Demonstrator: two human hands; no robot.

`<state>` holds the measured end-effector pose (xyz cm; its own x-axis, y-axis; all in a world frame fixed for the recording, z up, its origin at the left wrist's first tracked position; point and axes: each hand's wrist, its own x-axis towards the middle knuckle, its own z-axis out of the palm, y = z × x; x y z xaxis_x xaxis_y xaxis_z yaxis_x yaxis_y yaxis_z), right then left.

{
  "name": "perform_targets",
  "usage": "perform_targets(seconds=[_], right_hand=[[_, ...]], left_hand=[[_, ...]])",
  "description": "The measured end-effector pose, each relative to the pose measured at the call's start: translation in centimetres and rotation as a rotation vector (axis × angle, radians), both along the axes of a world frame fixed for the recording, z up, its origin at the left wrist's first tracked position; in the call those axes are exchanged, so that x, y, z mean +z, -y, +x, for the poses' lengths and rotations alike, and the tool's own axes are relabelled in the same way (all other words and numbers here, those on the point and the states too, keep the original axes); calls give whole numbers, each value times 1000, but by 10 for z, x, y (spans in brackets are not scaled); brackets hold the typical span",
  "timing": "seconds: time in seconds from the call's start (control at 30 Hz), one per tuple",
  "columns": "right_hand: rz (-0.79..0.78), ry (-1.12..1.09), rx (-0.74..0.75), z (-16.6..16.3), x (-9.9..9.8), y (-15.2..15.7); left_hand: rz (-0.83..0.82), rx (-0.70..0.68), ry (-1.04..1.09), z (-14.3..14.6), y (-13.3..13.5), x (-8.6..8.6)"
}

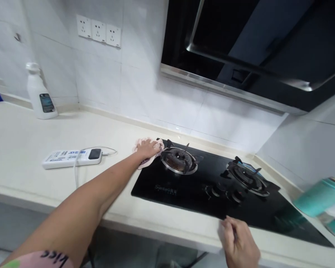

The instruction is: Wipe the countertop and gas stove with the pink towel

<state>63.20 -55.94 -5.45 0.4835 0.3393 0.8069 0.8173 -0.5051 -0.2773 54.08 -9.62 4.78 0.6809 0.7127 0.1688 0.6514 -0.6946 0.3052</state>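
Observation:
My left hand (148, 149) presses down on a pink cloth (147, 163) at the back left corner of the black gas stove (181, 197). Part of the cloth is hidden under the palm and fingers. Just right of that hand sits the left burner (179, 160), with its dark pan supports and shiny ring. My right hand (238, 242) is curled into a fist at the counter's front edge, in front of the stove, and nothing shows in it. The two control knobs (215, 191) lie beyond this fist, and the right burner (248, 178) is farther back.
A white power bank (72, 158) with a cable lies on the counter (111, 197), left of the stove. A white spray bottle (41, 93) stands in the back left corner. A range hood (240, 48) overhangs the stove. Teal containers (321, 197) stand at the right edge.

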Motion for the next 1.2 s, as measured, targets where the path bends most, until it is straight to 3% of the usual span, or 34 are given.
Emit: perform_targets(seconds=[0.13, 0.3, 0.57, 0.73, 0.87, 0.97, 1.03, 1.1, 1.2], right_hand=[[-22, -54, -33, 0, 8, -5], [-66, -33, 42, 6, 9, -5], [-140, 21, -12, -12, -14, -2], [-48, 59, -58, -11, -26, -5], [0, 25, -1, -11, -25, -9], [112, -134, 52, -24, -10, -5], [285, -272, 60, -39, 2, 6], [441, -330, -31, -57, 6, 26], [380, -293, -112, -87, -8, 65]], left_hand=[[6, -10, 3, -40, 37, 1], [27, -16, 14, -83, 88, -4], [92, -94, 81, -153, 179, -8], [248, -194, 222, -180, 218, -20], [311, -319, 243, -177, 251, -39], [380, -491, 250, -161, 280, -47], [420, -585, 240, -143, 297, -46], [453, -658, 212, -120, 311, -42], [497, -764, 173, -74, 332, -37]])
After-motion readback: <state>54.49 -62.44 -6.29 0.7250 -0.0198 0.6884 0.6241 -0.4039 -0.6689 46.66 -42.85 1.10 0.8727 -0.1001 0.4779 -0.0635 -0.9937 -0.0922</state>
